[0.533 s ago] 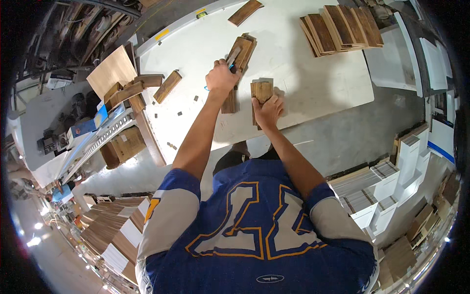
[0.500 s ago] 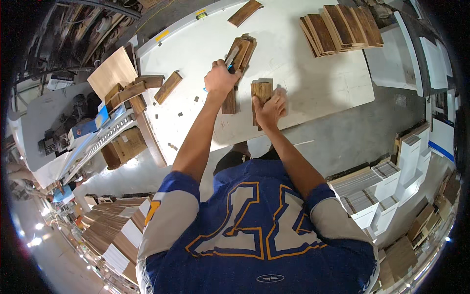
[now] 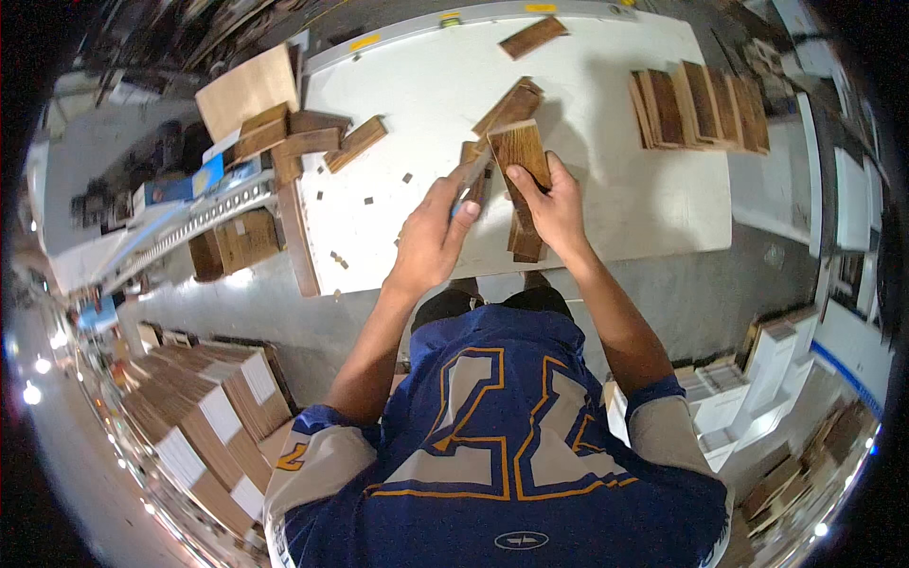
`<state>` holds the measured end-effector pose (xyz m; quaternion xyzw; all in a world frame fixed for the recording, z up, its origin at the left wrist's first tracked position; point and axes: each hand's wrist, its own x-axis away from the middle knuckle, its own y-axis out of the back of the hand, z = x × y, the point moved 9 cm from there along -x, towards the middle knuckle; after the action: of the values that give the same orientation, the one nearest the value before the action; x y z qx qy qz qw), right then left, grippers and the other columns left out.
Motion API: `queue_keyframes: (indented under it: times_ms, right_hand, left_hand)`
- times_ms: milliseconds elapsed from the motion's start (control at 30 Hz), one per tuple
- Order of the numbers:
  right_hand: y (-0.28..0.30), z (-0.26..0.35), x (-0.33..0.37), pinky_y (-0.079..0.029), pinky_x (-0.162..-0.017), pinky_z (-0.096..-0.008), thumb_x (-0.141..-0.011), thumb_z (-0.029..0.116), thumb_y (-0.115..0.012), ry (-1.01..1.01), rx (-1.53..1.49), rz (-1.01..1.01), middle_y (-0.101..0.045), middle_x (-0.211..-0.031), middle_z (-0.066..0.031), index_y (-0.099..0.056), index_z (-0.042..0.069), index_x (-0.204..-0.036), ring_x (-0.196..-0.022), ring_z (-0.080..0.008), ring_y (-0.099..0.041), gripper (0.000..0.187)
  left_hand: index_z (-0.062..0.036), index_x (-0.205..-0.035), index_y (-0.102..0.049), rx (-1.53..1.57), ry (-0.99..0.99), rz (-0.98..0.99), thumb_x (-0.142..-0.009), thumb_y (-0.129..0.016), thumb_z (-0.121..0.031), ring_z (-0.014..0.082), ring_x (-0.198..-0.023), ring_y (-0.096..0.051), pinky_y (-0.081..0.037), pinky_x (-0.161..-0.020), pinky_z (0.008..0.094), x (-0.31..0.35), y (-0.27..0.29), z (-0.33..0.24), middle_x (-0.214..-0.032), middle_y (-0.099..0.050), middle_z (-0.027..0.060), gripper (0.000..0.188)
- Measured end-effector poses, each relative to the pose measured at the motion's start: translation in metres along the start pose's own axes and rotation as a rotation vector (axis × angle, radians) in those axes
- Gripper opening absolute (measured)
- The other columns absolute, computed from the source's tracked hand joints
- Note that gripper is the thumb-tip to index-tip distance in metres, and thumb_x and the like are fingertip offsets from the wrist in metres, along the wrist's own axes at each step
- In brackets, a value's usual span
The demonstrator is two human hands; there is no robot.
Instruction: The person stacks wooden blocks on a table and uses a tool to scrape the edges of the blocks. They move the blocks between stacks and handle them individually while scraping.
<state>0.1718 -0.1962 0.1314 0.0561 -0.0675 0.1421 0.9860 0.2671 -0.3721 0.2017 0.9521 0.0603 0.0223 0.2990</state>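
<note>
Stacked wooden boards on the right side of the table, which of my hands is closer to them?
Right. Your right hand, gripping a wooden piece, is left of and nearer you than the stacked boards; your left hand is farther left.

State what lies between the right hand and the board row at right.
In the head view, only bare white tabletop shows between the right hand and the board row.

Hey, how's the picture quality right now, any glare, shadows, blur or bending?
In the head view, the fisheye lens bows the far side of the white table and the corners go black; a soft shadow falls left of the row of boards; lights at lower left flare white; also in the head view, the clutter at upper left looks smeared.
</note>
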Motion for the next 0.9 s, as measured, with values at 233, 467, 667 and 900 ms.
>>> queue_keyframes:
  times_ms: [233,467,667,900]
  right_hand:
    - [-0.021,0.060,0.003,-0.052,-0.059,-0.0350,-0.096,0.028,-0.092,0.338,0.394,0.071,-0.071,-0.073,-0.0134,-0.058,0.001,-0.090,-0.062,-0.0177,-0.064,0.045]
    - [-0.039,0.082,0.009,-0.055,-0.059,-0.0399,-0.091,0.036,-0.096,0.543,0.522,0.156,-0.073,-0.076,-0.0176,-0.060,0.002,-0.092,-0.063,-0.0322,-0.072,0.049]
    - [-0.044,0.090,0.012,-0.055,-0.060,-0.0403,-0.092,0.036,-0.095,0.582,0.550,0.254,-0.071,-0.075,-0.0170,-0.063,0.003,-0.093,-0.063,-0.0326,-0.071,0.046]
    - [-0.045,0.083,0.057,-0.059,-0.069,-0.0430,-0.102,0.039,-0.084,0.544,0.341,0.434,-0.074,-0.091,-0.0213,-0.064,0.001,-0.108,-0.079,-0.0331,-0.076,0.044]
  left_hand:
    - [-0.0083,-0.169,-0.046,0.045,0.068,0.007,-0.119,-0.051,-0.040,0.0509,-0.120,-0.069,-0.056,-0.104,0.0511,0.027,0.037,-0.013,-0.132,-0.070,0.0282,0.060]
    - [-0.0020,-0.164,-0.052,0.140,0.121,-0.072,-0.120,-0.050,-0.038,0.0471,-0.138,-0.066,-0.051,-0.117,0.0480,0.040,0.055,-0.006,-0.150,-0.067,0.0304,0.057]
    - [-0.0027,-0.165,-0.051,0.273,0.277,0.046,-0.121,-0.048,-0.040,0.0399,-0.145,-0.063,-0.047,-0.121,0.0460,0.058,0.047,0.019,-0.155,-0.065,0.0286,0.058]
    - [-0.0086,-0.168,-0.052,0.322,0.582,-0.234,-0.123,-0.045,-0.039,0.0092,-0.076,-0.045,-0.050,-0.070,0.0286,0.050,0.066,0.098,-0.085,-0.048,-0.0029,0.055]
